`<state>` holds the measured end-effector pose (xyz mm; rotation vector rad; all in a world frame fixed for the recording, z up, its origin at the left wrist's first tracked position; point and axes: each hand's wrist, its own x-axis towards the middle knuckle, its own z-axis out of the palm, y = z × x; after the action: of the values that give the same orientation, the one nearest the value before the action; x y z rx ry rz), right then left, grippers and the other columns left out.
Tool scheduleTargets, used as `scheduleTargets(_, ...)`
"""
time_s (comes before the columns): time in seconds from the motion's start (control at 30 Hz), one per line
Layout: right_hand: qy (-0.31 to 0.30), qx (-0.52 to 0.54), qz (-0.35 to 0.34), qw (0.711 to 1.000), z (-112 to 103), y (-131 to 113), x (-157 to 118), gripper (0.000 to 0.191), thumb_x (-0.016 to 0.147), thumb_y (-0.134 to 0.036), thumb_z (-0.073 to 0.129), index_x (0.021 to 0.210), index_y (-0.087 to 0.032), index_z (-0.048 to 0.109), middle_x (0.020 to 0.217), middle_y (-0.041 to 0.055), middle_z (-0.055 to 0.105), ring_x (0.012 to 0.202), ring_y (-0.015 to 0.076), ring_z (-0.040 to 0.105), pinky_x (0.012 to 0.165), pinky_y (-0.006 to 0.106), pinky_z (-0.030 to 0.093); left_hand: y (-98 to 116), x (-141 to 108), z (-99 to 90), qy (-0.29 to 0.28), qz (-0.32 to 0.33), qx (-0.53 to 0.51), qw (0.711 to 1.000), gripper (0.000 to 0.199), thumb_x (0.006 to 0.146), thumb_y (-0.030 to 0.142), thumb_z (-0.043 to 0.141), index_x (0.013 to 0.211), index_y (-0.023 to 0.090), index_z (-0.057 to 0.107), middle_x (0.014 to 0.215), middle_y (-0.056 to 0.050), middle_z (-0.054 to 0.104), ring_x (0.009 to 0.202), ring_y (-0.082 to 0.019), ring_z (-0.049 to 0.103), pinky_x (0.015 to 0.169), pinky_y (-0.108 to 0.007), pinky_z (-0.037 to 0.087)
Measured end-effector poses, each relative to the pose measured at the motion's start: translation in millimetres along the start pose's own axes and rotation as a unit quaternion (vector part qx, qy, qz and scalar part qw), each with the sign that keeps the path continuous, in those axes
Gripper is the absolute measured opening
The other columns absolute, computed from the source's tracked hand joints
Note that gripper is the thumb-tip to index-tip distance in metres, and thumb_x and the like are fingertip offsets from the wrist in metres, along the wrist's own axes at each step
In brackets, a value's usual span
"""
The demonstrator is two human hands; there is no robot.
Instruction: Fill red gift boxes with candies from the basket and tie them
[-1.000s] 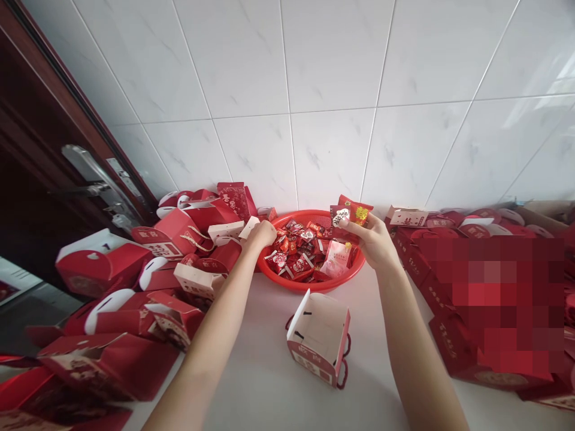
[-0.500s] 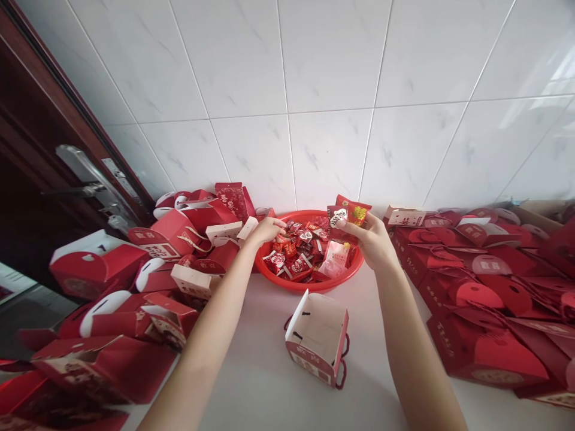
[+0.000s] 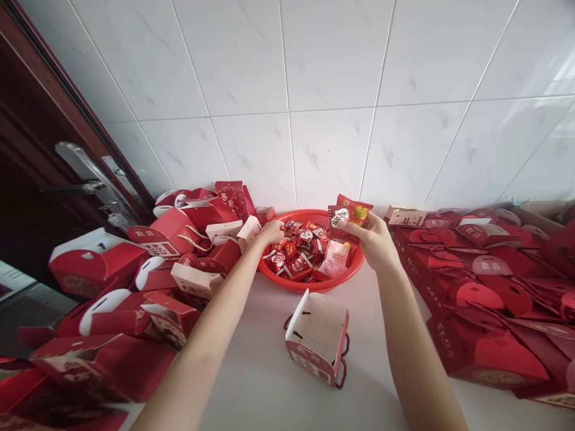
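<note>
My right hand (image 3: 375,239) is closed on wrapped candies, raised over the right side of a red plastic basket (image 3: 309,286). Between its fingers show a dark red packet (image 3: 338,216) with a white patch and a red-and-yellow packet (image 3: 358,212). My left hand (image 3: 271,233) is at the basket's left rim, fingers curled in; what they grip, if anything, is hidden. Inside the basket lie several red candies (image 3: 299,263) and a pink packet (image 3: 336,257). In front of it an open gift box (image 3: 317,329) with dark red cord handles stands on the white table.
Opened red gift boxes (image 3: 108,365) crowd the left side, some with pale panels. Rows of closed red boxes (image 3: 489,353) fill the right. A tiled wall (image 3: 332,143) rises behind the basket. A dark door with a metal handle (image 3: 85,167) is at the far left.
My left hand's fingers have curled in at the basket's left edge. The basket has shifted very slightly right. My right hand stays almost still with its packets.
</note>
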<state>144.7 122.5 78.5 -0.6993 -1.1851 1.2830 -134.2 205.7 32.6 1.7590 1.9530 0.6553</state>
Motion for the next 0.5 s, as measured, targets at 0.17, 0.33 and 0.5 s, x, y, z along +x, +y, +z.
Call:
scheduleTargets(0.17,-0.001,-0.003,0.0,1.0,0.6,1.2,0.2,0.042,0.061,-0.038,0.091,0.093,-0.019,0.071,0.09,0.0044,0.077,0.082,0.0241,0.075,0.078,0.04,0.063,6.0,12.7,7.0,-0.013,0.009,0.055,0.998,0.025,0.062,0.009,0.064,0.084,0.018,0.071,0.062,-0.003,0.066,0.064,-0.022,0.062,0.061,-0.029,0.042)
scheduleTargets(0.33,-0.007,-0.001,-0.003,1.0,-0.7,2.2,0.9,0.039,0.062,-0.037,0.09,0.092,-0.019,0.071,0.09,0.0045,0.078,0.081,0.024,0.075,0.078,0.04,0.064,7.7,18.7,11.6,-0.025,0.006,0.078,0.997,0.029,0.061,0.016,0.07,0.09,0.019,0.075,0.071,-0.005,0.072,0.068,-0.024,0.067,0.062,-0.029,0.044)
scheduleTargets(0.5,-0.006,0.001,-0.012,1.0,-2.3,1.4,0.6,0.038,0.064,-0.036,0.09,0.093,-0.019,0.072,0.09,0.004,0.078,0.08,0.023,0.075,0.079,0.039,0.064,12.4,21.0,17.0,-0.021,0.023,0.053,0.998,0.04,0.062,0.026,0.077,0.101,0.022,0.075,0.091,-0.006,0.077,0.081,-0.024,0.07,0.071,-0.027,0.046)
